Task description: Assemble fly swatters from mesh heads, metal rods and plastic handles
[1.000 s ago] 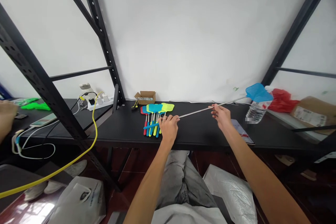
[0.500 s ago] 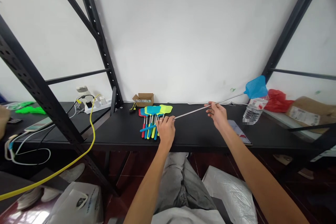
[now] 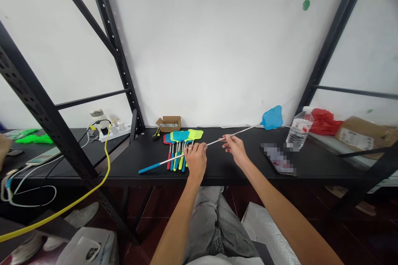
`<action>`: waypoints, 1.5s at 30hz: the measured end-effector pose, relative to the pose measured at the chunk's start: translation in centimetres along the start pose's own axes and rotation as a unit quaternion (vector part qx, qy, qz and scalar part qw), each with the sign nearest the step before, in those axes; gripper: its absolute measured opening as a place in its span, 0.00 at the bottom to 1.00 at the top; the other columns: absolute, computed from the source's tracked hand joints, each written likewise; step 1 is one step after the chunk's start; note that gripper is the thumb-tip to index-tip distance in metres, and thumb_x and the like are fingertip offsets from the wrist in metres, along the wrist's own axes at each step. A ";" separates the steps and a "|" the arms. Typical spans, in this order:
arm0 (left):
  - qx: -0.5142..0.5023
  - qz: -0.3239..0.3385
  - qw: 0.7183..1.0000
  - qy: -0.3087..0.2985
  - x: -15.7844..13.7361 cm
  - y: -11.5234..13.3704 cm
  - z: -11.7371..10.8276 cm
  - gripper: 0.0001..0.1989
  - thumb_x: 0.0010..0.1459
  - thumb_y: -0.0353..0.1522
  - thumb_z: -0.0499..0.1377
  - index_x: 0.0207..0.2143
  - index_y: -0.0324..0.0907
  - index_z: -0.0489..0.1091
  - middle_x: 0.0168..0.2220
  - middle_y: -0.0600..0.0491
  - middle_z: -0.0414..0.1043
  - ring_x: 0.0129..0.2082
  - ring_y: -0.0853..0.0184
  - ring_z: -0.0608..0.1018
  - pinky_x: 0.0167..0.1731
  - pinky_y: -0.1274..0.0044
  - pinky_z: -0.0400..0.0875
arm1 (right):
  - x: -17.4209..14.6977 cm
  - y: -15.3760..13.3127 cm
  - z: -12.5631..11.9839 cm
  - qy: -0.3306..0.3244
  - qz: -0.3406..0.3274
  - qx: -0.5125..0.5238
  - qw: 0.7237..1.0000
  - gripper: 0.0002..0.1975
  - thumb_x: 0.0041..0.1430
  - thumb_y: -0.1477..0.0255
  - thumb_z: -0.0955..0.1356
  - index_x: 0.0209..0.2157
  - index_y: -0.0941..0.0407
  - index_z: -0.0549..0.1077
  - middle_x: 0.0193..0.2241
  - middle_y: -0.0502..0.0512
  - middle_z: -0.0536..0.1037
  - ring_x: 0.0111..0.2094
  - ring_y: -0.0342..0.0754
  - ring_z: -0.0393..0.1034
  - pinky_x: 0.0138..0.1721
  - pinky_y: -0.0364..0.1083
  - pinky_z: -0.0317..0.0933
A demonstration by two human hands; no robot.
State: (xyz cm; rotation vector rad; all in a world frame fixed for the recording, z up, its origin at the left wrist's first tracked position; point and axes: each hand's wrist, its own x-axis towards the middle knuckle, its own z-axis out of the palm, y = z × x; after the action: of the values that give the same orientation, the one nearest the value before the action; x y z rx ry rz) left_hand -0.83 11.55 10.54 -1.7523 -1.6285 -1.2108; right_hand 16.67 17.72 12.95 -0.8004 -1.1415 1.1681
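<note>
A long fly swatter (image 3: 272, 117) with a blue head, thin metal rod and blue handle slants across the black table in front of me. My left hand (image 3: 195, 158) is wrapped round its rod, between the handle and the middle. Farther along the rod, nearer the blue head, my right hand (image 3: 234, 147) pinches it between thumb and fingers. Behind and left of my left hand, several shorter fly swatters (image 3: 181, 136) lie side by side, with red, blue and yellow-green heads and handles. My left hand and the long swatter's rod cover part of them.
A small open cardboard box (image 3: 168, 123) stands at the back by the wall. A phone (image 3: 277, 159) and a water bottle (image 3: 299, 129) are on the right, near a red bag (image 3: 326, 121). A yellow cable (image 3: 108, 153) hangs past the rack post at left.
The swatter has shifted left through my left hand, its blue handle now reaching much farther out. My right hand and the blue head have moved left too. My view has tilted slightly.
</note>
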 end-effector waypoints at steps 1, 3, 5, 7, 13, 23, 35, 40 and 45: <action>0.001 0.002 1.000 0.001 0.0 0.0 0.0 0.11 0.65 0.34 0.51 0.43 0.48 0.73 0.38 0.50 0.75 0.41 0.61 0.71 0.47 0.68 0.57 | -0.3 0.5 0.6 -0.008 0.006 -0.004 1.000 0.18 0.50 0.54 0.72 0.35 0.55 0.75 0.36 0.58 0.81 0.23 0.42 0.70 0.18 0.39 0.59; 0.004 0.008 1.000 0.002 -0.1 -0.1 0.1 0.12 0.65 0.34 0.51 0.43 0.48 0.73 0.38 0.50 0.75 0.41 0.60 0.71 0.47 0.68 0.57 | -0.8 1.3 1.5 -0.025 0.016 -0.011 1.000 0.19 0.50 0.54 0.71 0.35 0.55 0.76 0.35 0.58 0.81 0.23 0.42 0.71 0.18 0.39 0.59; 0.009 0.013 1.000 0.004 -0.1 -0.1 0.1 0.12 0.65 0.34 0.51 0.43 0.48 0.74 0.38 0.50 0.75 0.41 0.60 0.71 0.48 0.67 0.56 | -1.2 1.8 2.2 -0.045 0.024 -0.012 0.999 0.19 0.50 0.54 0.71 0.35 0.55 0.77 0.34 0.57 0.81 0.23 0.42 0.71 0.18 0.39 0.59; 0.011 0.011 1.000 0.007 -0.1 -0.1 0.1 0.12 0.65 0.34 0.51 0.43 0.49 0.74 0.37 0.50 0.76 0.41 0.60 0.71 0.47 0.67 0.56 | -1.4 2.0 2.4 -0.053 0.032 -0.004 0.998 0.19 0.50 0.54 0.71 0.36 0.55 0.77 0.34 0.57 0.81 0.24 0.42 0.71 0.18 0.39 0.59; 0.008 0.002 1.000 0.007 -0.1 -0.1 0.0 0.12 0.65 0.35 0.51 0.43 0.49 0.74 0.37 0.50 0.75 0.40 0.60 0.71 0.46 0.67 0.57 | 0.1 0.6 -0.5 0.048 0.015 0.073 0.996 0.20 0.51 0.53 0.71 0.36 0.54 0.75 0.37 0.57 0.81 0.24 0.42 0.71 0.19 0.40 0.60; 0.005 -0.001 1.000 -0.013 -0.1 -0.1 0.0 0.13 0.66 0.37 0.51 0.43 0.50 0.74 0.38 0.50 0.75 0.41 0.59 0.71 0.47 0.66 0.57 | 3.0 -3.5 -7.2 0.196 -0.021 0.204 0.959 0.10 0.58 0.60 0.69 0.33 0.52 0.71 0.29 0.48 0.77 0.20 0.37 0.65 0.19 0.39 0.60; 0.022 -0.046 0.999 -0.006 -0.2 -0.1 0.0 0.12 0.63 0.42 0.54 0.40 0.52 0.76 0.36 0.51 0.76 0.41 0.58 0.71 0.45 0.65 0.55 | 3.9 -6.3 -10.8 0.216 -0.039 0.378 0.899 0.12 0.67 0.60 0.60 0.35 0.51 0.68 0.19 0.41 0.66 0.13 0.35 0.55 0.15 0.37 0.53; 0.018 -0.034 0.999 -0.010 -0.3 -0.2 0.0 0.13 0.63 0.44 0.53 0.39 0.53 0.76 0.33 0.52 0.75 0.39 0.59 0.70 0.44 0.67 0.55 | 3.8 -6.5 -11.7 0.206 -0.050 0.401 0.891 0.11 0.68 0.63 0.59 0.36 0.51 0.68 0.19 0.40 0.67 0.13 0.35 0.55 0.15 0.38 0.54; 0.013 -0.016 1.000 -0.015 -0.3 -0.4 0.1 0.15 0.63 0.44 0.52 0.39 0.52 0.76 0.32 0.52 0.74 0.35 0.62 0.69 0.38 0.70 0.54 | 3.7 -6.6 -11.8 0.210 -0.057 0.387 0.896 0.08 0.67 0.64 0.61 0.38 0.52 0.69 0.20 0.40 0.69 0.13 0.36 0.57 0.14 0.39 0.53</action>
State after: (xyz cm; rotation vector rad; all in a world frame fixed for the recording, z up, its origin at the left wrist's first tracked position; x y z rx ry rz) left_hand -1.14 11.56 10.17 -1.7438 -1.6869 -1.1779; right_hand 29.80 20.57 16.88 -0.3229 -0.2948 1.1471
